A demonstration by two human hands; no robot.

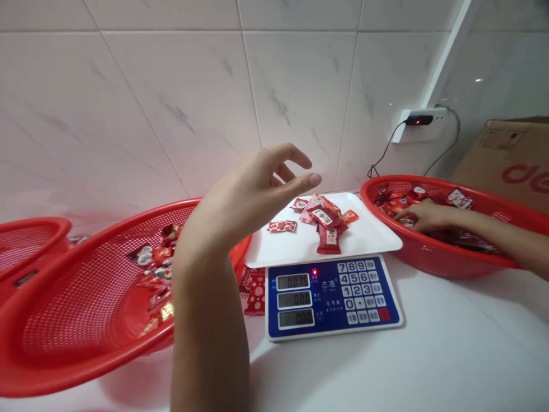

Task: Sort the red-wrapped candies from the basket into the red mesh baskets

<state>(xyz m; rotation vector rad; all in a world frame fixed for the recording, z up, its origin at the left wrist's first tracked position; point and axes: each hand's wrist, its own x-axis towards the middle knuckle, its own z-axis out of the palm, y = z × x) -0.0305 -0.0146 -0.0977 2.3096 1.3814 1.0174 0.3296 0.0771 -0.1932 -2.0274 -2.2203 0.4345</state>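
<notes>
A digital price scale [332, 297] stands on a white counter [450, 349], and a pile of red-wrapped sweets [326, 220] is heaped on its white platter [369, 229]. Above the platter's left edge, the left hand [257, 186] is held up half open, its fingers loosely curled, with nothing gripped. To the right of the scale, the right hand [426, 217] is laid on loose sweets [397, 200] inside a red plastic basket [433, 257]; whether anything is held by it cannot be told. To the left of the scale, a tilted red mesh basket [81, 320] is partly filled with more sweets [156, 274].
</notes>
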